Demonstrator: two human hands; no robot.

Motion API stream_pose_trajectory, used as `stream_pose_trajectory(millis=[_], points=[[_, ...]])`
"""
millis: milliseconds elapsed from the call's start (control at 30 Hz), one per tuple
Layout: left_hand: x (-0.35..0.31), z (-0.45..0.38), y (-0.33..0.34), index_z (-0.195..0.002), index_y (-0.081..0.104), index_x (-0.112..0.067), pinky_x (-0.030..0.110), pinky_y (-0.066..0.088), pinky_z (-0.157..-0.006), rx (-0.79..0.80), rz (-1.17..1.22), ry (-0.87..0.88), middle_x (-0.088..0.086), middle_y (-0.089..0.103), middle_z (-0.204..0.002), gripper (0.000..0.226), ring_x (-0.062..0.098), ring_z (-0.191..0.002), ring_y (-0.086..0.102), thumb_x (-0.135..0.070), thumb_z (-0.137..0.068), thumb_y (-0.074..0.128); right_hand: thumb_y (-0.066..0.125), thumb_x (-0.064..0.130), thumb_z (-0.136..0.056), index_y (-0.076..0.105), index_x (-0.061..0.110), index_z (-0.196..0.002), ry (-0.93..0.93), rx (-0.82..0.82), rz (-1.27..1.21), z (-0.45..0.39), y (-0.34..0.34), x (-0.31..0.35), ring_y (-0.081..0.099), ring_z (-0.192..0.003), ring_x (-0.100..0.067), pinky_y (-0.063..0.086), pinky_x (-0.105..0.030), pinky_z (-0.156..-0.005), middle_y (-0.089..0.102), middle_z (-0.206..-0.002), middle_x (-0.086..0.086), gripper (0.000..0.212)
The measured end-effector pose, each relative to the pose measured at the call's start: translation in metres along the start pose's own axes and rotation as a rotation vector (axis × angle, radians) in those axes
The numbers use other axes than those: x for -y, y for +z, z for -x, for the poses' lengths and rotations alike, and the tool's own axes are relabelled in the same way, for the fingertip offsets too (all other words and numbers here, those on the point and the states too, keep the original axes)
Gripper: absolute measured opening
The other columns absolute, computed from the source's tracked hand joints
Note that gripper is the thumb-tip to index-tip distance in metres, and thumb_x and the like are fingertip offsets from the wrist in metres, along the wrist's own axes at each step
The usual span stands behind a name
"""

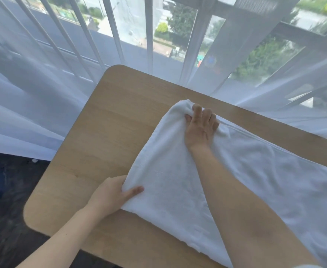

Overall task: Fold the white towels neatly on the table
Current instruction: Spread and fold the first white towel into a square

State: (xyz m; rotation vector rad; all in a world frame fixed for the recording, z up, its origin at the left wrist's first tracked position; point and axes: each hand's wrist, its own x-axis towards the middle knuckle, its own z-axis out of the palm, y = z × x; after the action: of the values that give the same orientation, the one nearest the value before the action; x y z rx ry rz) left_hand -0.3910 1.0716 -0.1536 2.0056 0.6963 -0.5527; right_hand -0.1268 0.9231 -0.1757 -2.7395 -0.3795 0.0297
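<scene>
I have one white towel (236,171) spread across the right half of the wooden table (110,122), its far end running off toward my right and out of sight, so I can't tell how much of it hangs past the edge. My left hand (112,194) pinches the near left corner, thumb on top of the cloth and the other fingers tucked under it. My right hand (201,124) reaches over the towel to the far left corner, fingers curled down into a bunched ridge of terry just short of the sheer curtain (42,93). Both hands are closed on the same short edge, so I judge this to be the start of a fold: the left end is gathered and ready to be carried across. The next move calls for lifting both corners together, keeping the edge taut between them, and laying it over toward the right so it meets the opposite end squarely. The far corner is crumpled under my fingers, so it will want smoothing before or just after it lands, or the fold will come out skewed.
</scene>
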Motion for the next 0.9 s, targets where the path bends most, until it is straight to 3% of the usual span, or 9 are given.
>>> stream_pose_trajectory(millis=[100,200,267,400,533,600,700,800,900], points=[[-0.005,0.0,-0.003,-0.088,0.06,-0.044,0.026,0.052,-0.062,-0.119,-0.046,0.061,-0.024,0.07,-0.08,0.049,-0.003,-0.07,0.066,-0.088,-0.069,0.054,0.044,0.029,-0.102,0.043,0.019,-0.137,0.039,-0.028,-0.015,-0.005,-0.005,0.005,0.035,-0.119,-0.03,0.019,-0.041,-0.103,0.041,-0.123,-0.012,0.036],[-0.015,-0.004,-0.001,-0.114,0.043,-0.058,0.02,0.052,-0.074,-0.143,0.084,0.084,-0.035,0.068,-0.097,0.055,-0.009,-0.089,0.066,-0.073,-0.07,0.072,0.045,0.022,-0.1,0.052,0.011,-0.118,0.072,-0.179,-0.055,-0.016,-0.013,0.014,0.04,-0.114,-0.034,0.024,-0.047,-0.105,0.045,-0.117,-0.015,0.022],[-0.017,-0.006,0.003,-0.113,0.036,-0.064,0.021,0.051,-0.073,-0.143,0.0,0.086,-0.03,0.068,-0.095,0.056,-0.007,-0.086,0.065,-0.068,-0.072,0.074,0.044,0.018,-0.099,0.051,0.013,-0.111,0.088,-0.205,-0.092,-0.025,-0.014,0.014,0.038,-0.111,-0.031,0.023,-0.045,-0.104,0.043,-0.114,-0.013,0.015],[-0.012,-0.008,0.01,-0.106,0.048,-0.048,0.034,0.055,-0.071,-0.21,-0.066,0.043,-0.023,0.069,-0.085,0.045,-0.004,-0.076,0.064,-0.07,-0.074,0.07,0.04,0.023,-0.102,0.05,0.019,-0.126,0.074,-0.017,-0.026,-0.024,-0.004,-0.001,0.038,-0.121,-0.034,0.019,-0.045,-0.114,0.039,-0.125,-0.014,0.026],[-0.01,-0.004,0.019,-0.122,0.039,-0.049,0.03,0.051,-0.08,-0.363,-0.059,0.047,-0.029,0.058,-0.108,0.068,-0.005,-0.097,0.058,-0.068,-0.068,0.077,0.041,0.027,-0.103,0.044,0.016,-0.141,0.057,-0.083,-0.092,-0.003,-0.017,-0.003,0.031,-0.142,-0.031,0.011,-0.048,-0.121,0.034,-0.149,-0.013,0.039],[-0.015,-0.007,0.027,-0.137,0.04,-0.036,0.035,0.045,-0.095,-0.481,-0.132,0.176,-0.017,0.049,-0.127,0.075,0.008,-0.115,0.052,-0.059,-0.074,0.074,0.041,0.029,-0.104,0.042,0.019,-0.145,0.06,-0.151,-0.099,0.026,-0.028,-0.006,0.028,-0.145,-0.03,0.013,-0.05,-0.121,0.034,-0.154,-0.01,0.043],[-0.039,-0.021,0.041,-0.139,0.05,-0.024,0.041,0.033,-0.108,-0.571,-0.303,0.45,0.001,0.043,-0.146,0.061,0.023,-0.133,0.044,-0.05,-0.085,0.056,0.04,0.032,-0.103,0.04,0.021,-0.147,0.168,-0.115,-0.033,0.081,-0.039,-0.025,0.02,-0.15,-0.031,0.013,-0.055,-0.12,0.03,-0.16,-0.006,0.045],[-0.073,-0.038,0.064,-0.142,0.053,-0.023,0.041,0.028,-0.117,-0.448,-0.381,0.669,0.003,0.037,-0.159,0.051,0.022,-0.149,0.029,-0.04,-0.094,0.048,0.033,0.042,-0.104,0.023,0.034,-0.157,0.32,0.076,0.016,0.112,-0.034,-0.049,0.001,-0.154,-0.028,-0.001,-0.055,-0.121,0.01,-0.168,0.002,0.054],[-0.083,-0.052,0.084,-0.154,0.036,-0.025,0.042,0.014,-0.124,-0.319,-0.571,0.698,0.004,0.018,-0.166,0.058,0.022,-0.154,0.012,-0.044,-0.099,0.04,0.024,0.051,-0.102,0.003,0.043,-0.158,0.271,0.167,0.104,0.108,-0.022,-0.062,-0.013,-0.153,-0.027,-0.014,-0.055,-0.119,-0.007,-0.168,0.006,0.06]])
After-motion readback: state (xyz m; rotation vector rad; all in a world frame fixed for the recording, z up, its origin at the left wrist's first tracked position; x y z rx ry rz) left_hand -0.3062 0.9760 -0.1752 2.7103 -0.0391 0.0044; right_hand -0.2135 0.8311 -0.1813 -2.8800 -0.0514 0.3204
